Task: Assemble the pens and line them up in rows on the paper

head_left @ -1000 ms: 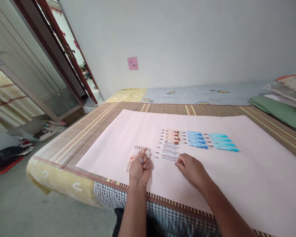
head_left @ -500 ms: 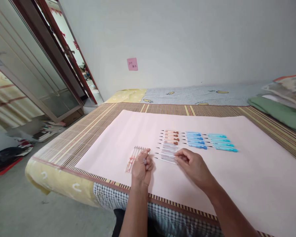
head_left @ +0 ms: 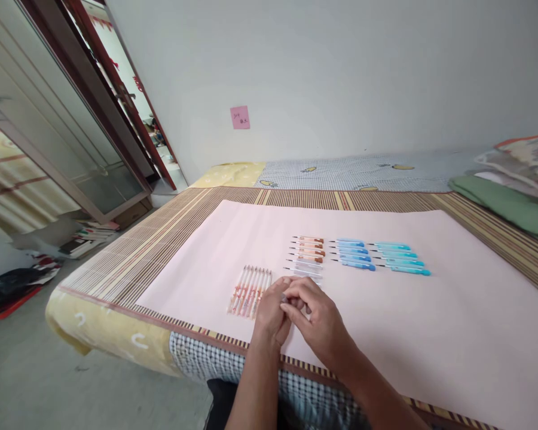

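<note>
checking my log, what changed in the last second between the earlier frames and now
The right hand drew left and back from the clear pens to meet the left hand, which slid right off the refill bundle. Both now pinch a thin piece. The blue pens stayed put.

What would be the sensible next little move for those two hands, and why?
Probably lay the small piece, pinched where the left hand and right hand meet, at the near end of the clear pens. That column lies just beyond both hands, sorted like the blue pens beside it.
</note>
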`<state>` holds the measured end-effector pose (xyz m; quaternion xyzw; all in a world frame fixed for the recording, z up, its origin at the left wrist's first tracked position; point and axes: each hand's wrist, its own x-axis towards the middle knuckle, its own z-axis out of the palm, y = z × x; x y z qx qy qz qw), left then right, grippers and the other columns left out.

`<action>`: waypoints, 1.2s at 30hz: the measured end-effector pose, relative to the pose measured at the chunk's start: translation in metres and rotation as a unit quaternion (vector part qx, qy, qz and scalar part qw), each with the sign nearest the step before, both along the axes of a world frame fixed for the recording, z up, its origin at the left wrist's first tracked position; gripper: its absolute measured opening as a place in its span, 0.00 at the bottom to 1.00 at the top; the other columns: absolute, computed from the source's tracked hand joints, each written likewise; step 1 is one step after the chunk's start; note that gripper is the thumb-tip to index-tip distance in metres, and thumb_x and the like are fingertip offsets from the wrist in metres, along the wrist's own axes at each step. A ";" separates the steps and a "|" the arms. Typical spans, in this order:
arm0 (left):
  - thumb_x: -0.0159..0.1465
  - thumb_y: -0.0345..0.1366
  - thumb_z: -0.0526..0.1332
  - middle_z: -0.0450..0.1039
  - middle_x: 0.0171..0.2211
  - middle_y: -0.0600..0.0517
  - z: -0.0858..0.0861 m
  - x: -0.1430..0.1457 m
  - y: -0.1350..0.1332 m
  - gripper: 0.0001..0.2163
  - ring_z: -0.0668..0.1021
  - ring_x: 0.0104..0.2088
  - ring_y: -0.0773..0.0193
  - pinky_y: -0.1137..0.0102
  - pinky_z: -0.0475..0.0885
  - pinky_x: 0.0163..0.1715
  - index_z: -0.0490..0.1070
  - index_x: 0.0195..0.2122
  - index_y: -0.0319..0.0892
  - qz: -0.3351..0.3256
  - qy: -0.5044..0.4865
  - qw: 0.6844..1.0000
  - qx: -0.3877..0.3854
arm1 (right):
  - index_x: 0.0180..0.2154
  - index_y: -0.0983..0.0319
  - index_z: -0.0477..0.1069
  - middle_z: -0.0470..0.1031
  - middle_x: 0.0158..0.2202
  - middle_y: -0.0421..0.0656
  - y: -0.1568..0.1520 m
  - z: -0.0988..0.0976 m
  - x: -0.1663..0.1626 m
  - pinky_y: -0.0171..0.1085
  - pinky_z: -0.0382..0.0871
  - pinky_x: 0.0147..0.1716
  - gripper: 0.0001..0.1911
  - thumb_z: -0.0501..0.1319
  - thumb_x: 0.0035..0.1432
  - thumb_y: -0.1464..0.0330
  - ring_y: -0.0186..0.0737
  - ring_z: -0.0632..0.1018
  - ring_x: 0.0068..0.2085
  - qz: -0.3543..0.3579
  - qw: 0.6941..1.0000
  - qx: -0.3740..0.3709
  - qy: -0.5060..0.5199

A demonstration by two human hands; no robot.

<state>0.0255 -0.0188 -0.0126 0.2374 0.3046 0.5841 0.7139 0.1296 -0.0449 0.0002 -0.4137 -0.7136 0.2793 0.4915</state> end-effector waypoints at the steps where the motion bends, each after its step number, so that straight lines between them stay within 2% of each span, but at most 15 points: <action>1: 0.53 0.38 0.72 0.70 0.24 0.51 0.001 -0.001 0.000 0.10 0.71 0.25 0.68 0.74 0.65 0.25 0.75 0.27 0.36 0.009 0.024 1.000 0.007 | 0.36 0.58 0.72 0.75 0.40 0.43 0.000 0.005 0.004 0.36 0.69 0.38 0.02 0.60 0.61 0.71 0.39 0.75 0.37 -0.007 1.000 -0.004 0.008; 3: 0.56 0.40 0.71 0.73 0.25 0.50 0.003 -0.007 0.002 0.11 0.73 0.25 0.67 0.73 0.63 0.24 0.77 0.31 0.37 0.070 0.089 0.994 0.005 | 0.36 0.58 0.72 0.74 0.34 0.41 0.002 0.014 0.017 0.35 0.67 0.32 0.03 0.61 0.62 0.67 0.38 0.72 0.32 -0.041 0.999 -0.029 0.015; 5: 0.57 0.41 0.70 0.75 0.26 0.49 0.003 -0.015 0.005 0.12 0.75 0.25 0.66 0.74 0.63 0.24 0.78 0.36 0.37 0.158 0.135 0.978 0.001 | 0.37 0.58 0.72 0.70 0.27 0.37 0.007 0.019 0.033 0.35 0.64 0.27 0.06 0.61 0.63 0.63 0.37 0.69 0.27 -0.083 0.995 -0.057 -0.009; 7: 0.57 0.41 0.70 0.75 0.26 0.51 0.003 -0.024 0.007 0.12 0.74 0.24 0.68 0.75 0.63 0.24 0.77 0.36 0.38 0.218 0.133 0.967 0.015 | 0.37 0.58 0.72 0.71 0.26 0.37 0.012 0.018 0.046 0.35 0.64 0.28 0.06 0.60 0.63 0.63 0.37 0.69 0.27 -0.108 0.990 -0.063 -0.062; 9: 0.55 0.40 0.71 0.73 0.24 0.53 0.004 -0.029 0.009 0.12 0.71 0.22 0.71 0.76 0.62 0.23 0.77 0.35 0.37 0.237 0.107 0.965 0.021 | 0.36 0.58 0.71 0.74 0.30 0.39 0.017 0.010 0.054 0.36 0.65 0.32 0.04 0.59 0.63 0.66 0.37 0.72 0.29 -0.109 0.984 -0.052 -0.134; 12: 0.51 0.40 0.72 0.71 0.22 0.54 0.004 -0.031 0.009 0.14 0.69 0.21 0.72 0.77 0.59 0.20 0.77 0.34 0.36 0.232 0.083 0.969 -0.002 | 0.35 0.59 0.71 0.76 0.36 0.42 0.023 -0.006 0.051 0.36 0.66 0.36 0.05 0.57 0.62 0.72 0.40 0.75 0.35 -0.094 0.961 -0.031 -0.260; 15: 0.50 0.41 0.73 0.71 0.23 0.54 0.002 -0.029 0.008 0.16 0.69 0.20 0.73 0.77 0.59 0.20 0.77 0.34 0.35 0.198 0.083 0.977 -0.022 | 0.37 0.60 0.74 0.76 0.38 0.45 0.025 -0.019 0.038 0.38 0.64 0.38 0.07 0.58 0.62 0.75 0.42 0.76 0.38 -0.086 0.922 -0.027 -0.377; 18: 0.50 0.42 0.73 0.72 0.23 0.54 0.000 -0.028 0.008 0.16 0.69 0.21 0.73 0.78 0.60 0.20 0.77 0.34 0.35 0.178 0.086 0.980 -0.031 | 0.36 0.61 0.74 0.77 0.38 0.45 0.026 -0.025 0.031 0.38 0.63 0.38 0.08 0.59 0.62 0.77 0.43 0.76 0.38 -0.088 0.895 -0.029 -0.436; 25: 0.47 0.41 0.74 0.71 0.22 0.54 0.003 -0.030 0.009 0.17 0.69 0.20 0.73 0.77 0.59 0.19 0.76 0.33 0.35 0.179 0.069 0.981 -0.042 | 0.36 0.61 0.73 0.77 0.39 0.44 0.027 -0.022 0.038 0.39 0.60 0.38 0.06 0.61 0.62 0.76 0.43 0.76 0.39 -0.096 0.883 -0.046 -0.456; 36: 0.48 0.43 0.73 0.71 0.22 0.54 0.001 -0.030 0.009 0.18 0.69 0.21 0.73 0.77 0.60 0.20 0.76 0.35 0.35 0.173 0.078 0.981 -0.044 | 0.34 0.61 0.73 0.76 0.39 0.44 0.029 -0.022 0.039 0.38 0.58 0.37 0.08 0.59 0.65 0.76 0.41 0.75 0.37 -0.097 0.875 -0.058 -0.471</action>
